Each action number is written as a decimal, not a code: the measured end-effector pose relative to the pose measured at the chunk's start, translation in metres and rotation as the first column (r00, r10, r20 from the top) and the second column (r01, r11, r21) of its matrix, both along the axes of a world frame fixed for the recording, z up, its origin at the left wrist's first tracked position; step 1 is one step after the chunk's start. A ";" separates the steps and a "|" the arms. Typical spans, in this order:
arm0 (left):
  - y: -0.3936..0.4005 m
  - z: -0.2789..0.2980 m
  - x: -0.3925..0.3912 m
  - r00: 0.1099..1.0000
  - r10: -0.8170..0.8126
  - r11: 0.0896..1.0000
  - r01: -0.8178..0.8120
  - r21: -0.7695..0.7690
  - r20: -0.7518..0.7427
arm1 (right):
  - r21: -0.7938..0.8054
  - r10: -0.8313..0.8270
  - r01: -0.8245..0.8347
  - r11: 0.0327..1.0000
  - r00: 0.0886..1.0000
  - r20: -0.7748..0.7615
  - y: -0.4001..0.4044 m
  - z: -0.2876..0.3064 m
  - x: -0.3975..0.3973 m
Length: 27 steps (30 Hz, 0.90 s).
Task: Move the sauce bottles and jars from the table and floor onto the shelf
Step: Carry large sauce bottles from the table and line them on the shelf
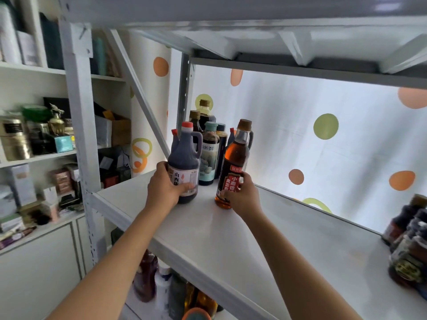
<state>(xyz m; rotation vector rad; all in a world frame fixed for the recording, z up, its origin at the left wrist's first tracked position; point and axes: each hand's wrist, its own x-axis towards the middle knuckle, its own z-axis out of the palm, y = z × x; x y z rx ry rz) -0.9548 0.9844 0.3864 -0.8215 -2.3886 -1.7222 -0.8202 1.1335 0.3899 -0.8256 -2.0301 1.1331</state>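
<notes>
While both bottles stand on the white shelf (231, 232), each is held low on its body. The left hand (163, 188) wraps the label of the dark jug with the red cap (184, 162); the right hand (242, 195) curls round the lower label of the amber bottle with the brown cap (234, 167). Both stand at the front of the cluster, at about 11 o'clock on the shelf board.

Risks noted:
- The amber bottle appears slightly tilted, its base possibly not fully seated; released so, it could tip toward the shelf's open middle at 3 o'clock.
- The cluster behind is tightly packed; pushing either bottle further toward 12 o'clock could knock the rear ones against each other or against the dotted curtain (323, 125), which gives no firm backing.
- The jug stands near the front-left edge of the board; a careless withdrawal of the left hand could drag it off toward 8 o'clock.

Count: two bottles in hand; at least five more behind them, possibly six, caps overlapping. A second group (409, 245) at 4 o'clock holds several bottles, number indistinct. Further bottles stand on the lower tier (147, 278), partly hidden.
</notes>
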 end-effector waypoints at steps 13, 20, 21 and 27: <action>0.042 -0.022 -0.053 1.000 -0.016 0.996 0.017 0.083 -0.011 | 0.089 -0.059 0.059 0.994 0.998 0.000 0.028 -0.008 -0.062; 0.044 -0.030 -0.058 0.998 -0.010 0.995 0.016 0.094 -0.067 | 0.162 -0.117 0.120 0.979 0.993 -0.032 0.030 -0.020 -0.075; 0.044 -0.030 -0.058 0.997 -0.008 0.995 0.016 0.100 -0.077 | 0.162 -0.118 0.124 0.979 0.992 -0.042 0.030 -0.022 -0.075; 0.044 -0.032 -0.058 0.992 0.029 0.992 -0.014 0.123 -0.120 | 0.199 -0.148 0.153 0.968 0.988 -0.042 0.029 -0.027 -0.075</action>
